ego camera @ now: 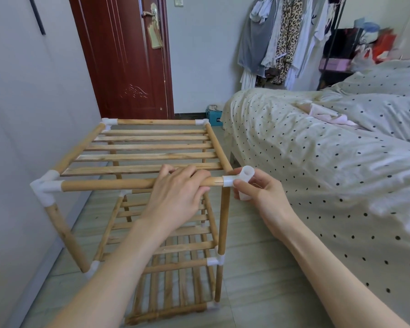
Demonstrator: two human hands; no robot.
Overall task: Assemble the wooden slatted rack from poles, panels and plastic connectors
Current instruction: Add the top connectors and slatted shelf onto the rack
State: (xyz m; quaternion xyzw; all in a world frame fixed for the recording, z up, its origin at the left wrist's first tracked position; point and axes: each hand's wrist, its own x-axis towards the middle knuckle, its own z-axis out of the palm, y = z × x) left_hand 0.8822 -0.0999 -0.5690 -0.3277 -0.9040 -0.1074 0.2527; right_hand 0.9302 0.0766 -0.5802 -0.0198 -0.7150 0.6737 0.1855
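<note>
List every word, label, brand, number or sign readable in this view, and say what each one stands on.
None can be read.
Teal cardboard box on the floor by the bed: dark marks on its side, too blurred to read.
White wall switch plate beside the red-brown door: no legible marking.
Wooden slatted rack and its white plastic connector: no print visible.

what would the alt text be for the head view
A person's right hand pinches a white plastic connector at the near right corner of a wooden slatted rack, while the left hand grips the front top pole. The rack stands on a tiled floor between a wall and a polka-dot bed.
</note>
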